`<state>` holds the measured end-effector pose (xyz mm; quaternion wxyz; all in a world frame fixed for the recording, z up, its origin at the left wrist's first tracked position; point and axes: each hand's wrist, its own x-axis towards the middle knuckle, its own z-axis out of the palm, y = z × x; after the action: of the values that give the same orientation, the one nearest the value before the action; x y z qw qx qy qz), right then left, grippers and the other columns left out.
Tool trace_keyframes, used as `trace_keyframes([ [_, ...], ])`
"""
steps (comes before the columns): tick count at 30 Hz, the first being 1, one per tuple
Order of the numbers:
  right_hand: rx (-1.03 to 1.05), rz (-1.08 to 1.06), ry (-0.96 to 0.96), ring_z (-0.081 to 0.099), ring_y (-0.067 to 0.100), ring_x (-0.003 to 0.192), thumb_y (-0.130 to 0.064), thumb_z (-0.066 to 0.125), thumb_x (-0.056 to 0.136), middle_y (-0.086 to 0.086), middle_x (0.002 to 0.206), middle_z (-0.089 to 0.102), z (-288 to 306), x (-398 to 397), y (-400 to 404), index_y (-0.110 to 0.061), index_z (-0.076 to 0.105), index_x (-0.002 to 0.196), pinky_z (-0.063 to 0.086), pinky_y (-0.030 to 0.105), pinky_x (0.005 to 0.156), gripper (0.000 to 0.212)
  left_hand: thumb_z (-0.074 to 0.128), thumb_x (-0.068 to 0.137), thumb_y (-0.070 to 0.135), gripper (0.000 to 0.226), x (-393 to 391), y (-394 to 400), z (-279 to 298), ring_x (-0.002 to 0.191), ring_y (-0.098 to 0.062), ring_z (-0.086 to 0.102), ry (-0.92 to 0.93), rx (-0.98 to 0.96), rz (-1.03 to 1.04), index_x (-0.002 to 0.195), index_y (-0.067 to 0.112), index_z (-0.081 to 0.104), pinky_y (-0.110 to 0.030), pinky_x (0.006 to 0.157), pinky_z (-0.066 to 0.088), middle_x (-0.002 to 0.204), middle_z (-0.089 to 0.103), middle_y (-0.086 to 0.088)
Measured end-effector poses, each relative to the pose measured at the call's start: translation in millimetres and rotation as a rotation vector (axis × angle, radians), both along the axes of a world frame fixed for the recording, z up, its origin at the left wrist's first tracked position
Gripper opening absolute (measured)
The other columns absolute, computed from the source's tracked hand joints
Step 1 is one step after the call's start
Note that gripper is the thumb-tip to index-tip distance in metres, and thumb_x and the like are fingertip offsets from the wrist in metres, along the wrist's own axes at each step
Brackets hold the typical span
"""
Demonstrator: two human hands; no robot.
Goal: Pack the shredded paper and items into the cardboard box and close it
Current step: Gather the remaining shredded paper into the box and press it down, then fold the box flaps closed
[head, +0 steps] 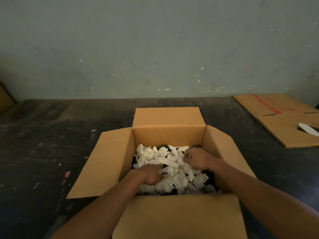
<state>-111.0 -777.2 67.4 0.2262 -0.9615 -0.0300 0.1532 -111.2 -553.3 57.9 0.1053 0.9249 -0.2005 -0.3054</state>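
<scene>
A brown cardboard box (169, 133) stands on the dark floor with all its flaps folded outward. White shredded paper (155, 154) covers its inside, with dark items (209, 181) showing only at the edges underneath. My left hand (152, 175) is pressed into the paper at the near left of the box, fingers curled down among the pieces. My right hand (198, 159) is in the far right part, fingers bent around bits of paper. What lies below the paper is hidden.
Flattened cardboard sheets (283, 118) with red print lie on the floor at the right, with a white piece (308, 129) on them. Another cardboard edge (5, 99) leans at far left. A green wall (155, 49) rises behind the scuffed floor (51, 144).
</scene>
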Motion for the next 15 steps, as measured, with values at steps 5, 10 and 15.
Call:
trace_keyframes([
  [5, 0.212, -0.330, -0.401, 0.063, 0.021, 0.087, -0.030, 0.051, 0.094, 0.000, 0.092, 0.067, 27, -15, -19, -0.021, 0.061, 0.094, 0.052, 0.039, 0.080, 0.014, 0.041, 0.097, 0.042, 0.039, 10, 25, 24, 0.115, -0.026, 0.059, -0.401, -0.075, 0.172, 0.134, 0.032, 0.049, -0.040, 0.093, 0.050, 0.132, 0.062, -0.005],
  [10, 0.173, -0.699, -0.450, 0.051, 0.029, 0.117, -0.030, 0.058, 0.090, 0.006, 0.125, 0.053, 30, -52, -71, -0.029, 0.057, 0.115, 0.037, 0.056, 0.103, 0.025, 0.045, 0.096, 0.036, 0.049, 8, 56, 41, 0.140, -0.037, 0.030, -0.631, 0.123, 0.353, 0.142, 0.025, 0.034, -0.054, 0.108, 0.030, 0.152, 0.035, -0.008],
  [15, 0.293, -1.038, 0.010, 0.039, 0.042, 0.127, -0.049, 0.057, 0.088, 0.019, 0.141, 0.039, 0, -94, -107, -0.022, 0.034, 0.141, 0.029, 0.059, 0.109, 0.063, 0.045, 0.097, 0.031, 0.075, 20, 86, 10, 0.146, -0.046, 0.011, -0.359, 0.032, 0.542, 0.154, 0.029, -0.004, -0.062, 0.115, 0.020, 0.164, 0.001, -0.009],
])
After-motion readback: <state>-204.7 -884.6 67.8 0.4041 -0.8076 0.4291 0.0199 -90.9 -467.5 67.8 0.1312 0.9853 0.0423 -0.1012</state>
